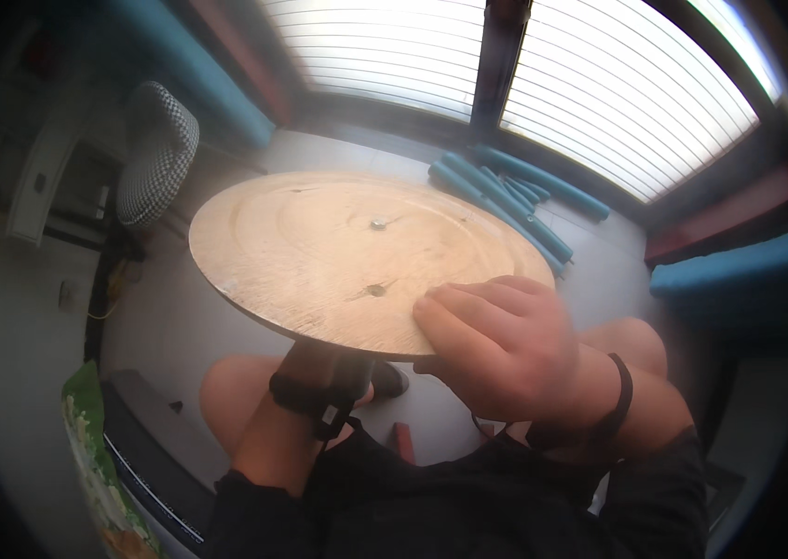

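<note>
A round, pale wooden board (319, 252) is held up in front of me, tilted, with its face toward me. Two small holes or metal fittings show near its middle, along with faint curved marks. My right hand (506, 345) is closed over the near right edge, its fingers on the upper face and the thumb side under the rim. My left forearm, with a black wrist strap (305, 393), reaches beneath the board. The board hides my left hand and its fingers, so its grip cannot be seen.
Several blue padded tubes (506, 200) lie on the pale floor below the bright window (627, 93). A black-and-white patterned chair (158, 154) stands at the far left. A green bag (96, 466) is at the lower left, and a blue padded piece (725, 279) sits at the right.
</note>
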A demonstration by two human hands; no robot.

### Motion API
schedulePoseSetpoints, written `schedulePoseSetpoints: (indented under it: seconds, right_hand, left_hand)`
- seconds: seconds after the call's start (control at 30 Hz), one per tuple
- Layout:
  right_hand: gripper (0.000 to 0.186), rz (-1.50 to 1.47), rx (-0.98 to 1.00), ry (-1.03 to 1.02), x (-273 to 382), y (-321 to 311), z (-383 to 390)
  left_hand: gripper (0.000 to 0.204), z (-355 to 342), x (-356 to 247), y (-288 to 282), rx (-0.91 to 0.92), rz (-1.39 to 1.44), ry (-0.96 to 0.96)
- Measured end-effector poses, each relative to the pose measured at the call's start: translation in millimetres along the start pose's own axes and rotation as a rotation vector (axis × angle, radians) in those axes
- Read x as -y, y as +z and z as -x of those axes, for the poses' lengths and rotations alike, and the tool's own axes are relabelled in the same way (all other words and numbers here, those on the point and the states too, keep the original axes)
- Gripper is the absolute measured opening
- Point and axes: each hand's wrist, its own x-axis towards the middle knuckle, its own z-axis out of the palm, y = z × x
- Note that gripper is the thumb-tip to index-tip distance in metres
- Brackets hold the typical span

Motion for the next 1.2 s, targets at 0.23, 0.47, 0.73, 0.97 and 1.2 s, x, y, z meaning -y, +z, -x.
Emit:
schedulePoseSetpoints:
  seconds: [0.23, 0.47, 0.73, 0.97, 1.2]
  right_hand:
    - [0.032, -0.184, 0.014, -0.127, -13, -13, -3]
    - [0.065, -0.515, -0.054, -0.119, -59, -29, 2]
    - [0.075, -0.811, -0.055, 0.273, -92, -39, 12]
    - [0.057, -0.663, -0.168, 0.662, -129, -1, 37]
    - [0.046, -0.545, -0.247, 1.074, -153, 42, 52]
  left_hand:
    - [0.065, 11, -7, 0, -0.033, -0.003, 0.011]
    - [0.065, 7, 0, -4, -0.016, 0.023, 0.01]
    - [0.064, 5, 0, -8, -0.024, 0.029, 0.008]
    - [0.05, -13, 8, 10, -0.186, 0.159, -0.195]
    - [0.07, -8, 12, 21, -0.108, 0.192, -0.116]
